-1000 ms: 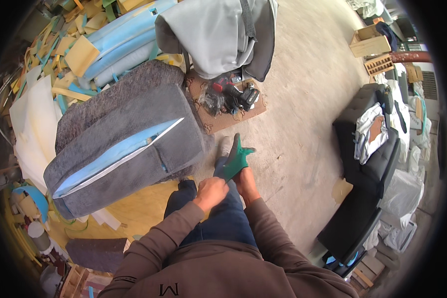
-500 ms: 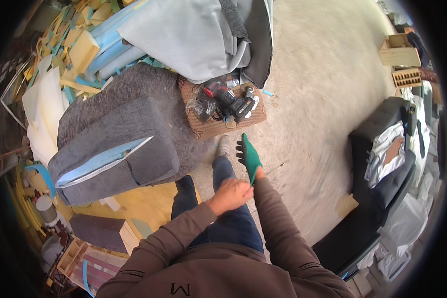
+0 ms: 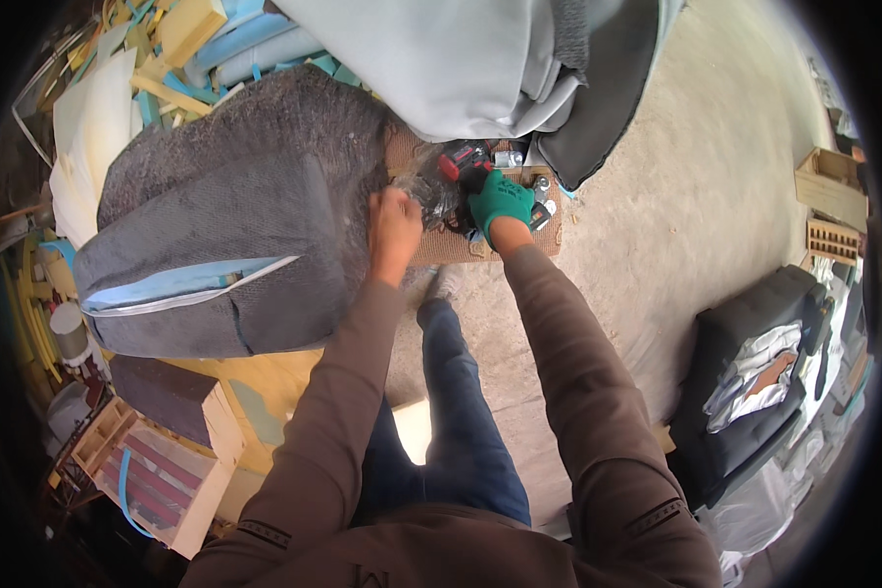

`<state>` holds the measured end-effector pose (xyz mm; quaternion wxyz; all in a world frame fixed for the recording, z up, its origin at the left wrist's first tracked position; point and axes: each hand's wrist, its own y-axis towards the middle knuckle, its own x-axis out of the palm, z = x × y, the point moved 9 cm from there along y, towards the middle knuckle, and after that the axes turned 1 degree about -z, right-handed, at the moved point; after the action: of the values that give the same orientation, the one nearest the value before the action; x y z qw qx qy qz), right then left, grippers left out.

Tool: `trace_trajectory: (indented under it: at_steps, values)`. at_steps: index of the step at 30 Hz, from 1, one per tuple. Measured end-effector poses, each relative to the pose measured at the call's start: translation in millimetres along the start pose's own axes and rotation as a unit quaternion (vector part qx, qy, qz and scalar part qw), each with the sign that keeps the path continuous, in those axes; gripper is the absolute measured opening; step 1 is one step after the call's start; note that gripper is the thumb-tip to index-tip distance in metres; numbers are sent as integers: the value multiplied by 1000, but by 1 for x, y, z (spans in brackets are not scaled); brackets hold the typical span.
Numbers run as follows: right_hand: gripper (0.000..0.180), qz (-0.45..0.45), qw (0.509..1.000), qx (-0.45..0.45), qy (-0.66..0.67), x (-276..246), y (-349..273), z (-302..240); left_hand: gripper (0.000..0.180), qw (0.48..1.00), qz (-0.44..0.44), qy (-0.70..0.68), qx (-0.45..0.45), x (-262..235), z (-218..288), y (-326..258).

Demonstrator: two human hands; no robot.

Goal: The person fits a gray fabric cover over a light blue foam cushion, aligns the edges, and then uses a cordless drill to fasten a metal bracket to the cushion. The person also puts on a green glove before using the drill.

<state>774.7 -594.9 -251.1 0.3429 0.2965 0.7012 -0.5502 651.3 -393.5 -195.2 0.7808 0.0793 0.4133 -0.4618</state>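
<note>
My right hand (image 3: 501,201), in a green knit glove, is closed round the handle of a black and red cordless drill (image 3: 464,160). The drill lies on a brown patterned cushion (image 3: 534,245). My bare left hand (image 3: 394,230) is at the cushion's left side, its fingers curled together beside a crumpled clear plastic bag (image 3: 433,199). Whether those fingers pinch the bag is hidden. Small metal parts (image 3: 542,186) lie right of the gloved hand.
A dark grey upholstered cushion (image 3: 284,225) with an open seam showing blue foam sits at left. Grey fabric (image 3: 441,69) drapes at the far side. Foam scraps (image 3: 191,29) pile up far left. A black padded seat (image 3: 745,333) and a wooden crate (image 3: 831,186) stand at right.
Both hands have reached forward to the cushion. My left hand has let go of the right glove's cuff; my right hand has gone onto the drill. The view has shifted.
</note>
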Motion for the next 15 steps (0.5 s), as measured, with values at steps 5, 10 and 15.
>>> trace_trajectory:
  at_steps: [5, 10, 15]
  values:
    - [47, 24, 1000, 15, 14, 22, 20, 3, 52, 995, 42, 44, -76, 48, -40, 53]
    - [43, 72, 995, -60, 32, -11, -12, 4, 34, 996, -41, 27, -77, 70, -58, 72]
    - [33, 121, 977, -149, 89, -65, -93, 23, 16, 998, -28, -27, -44, 45, -44, 35]
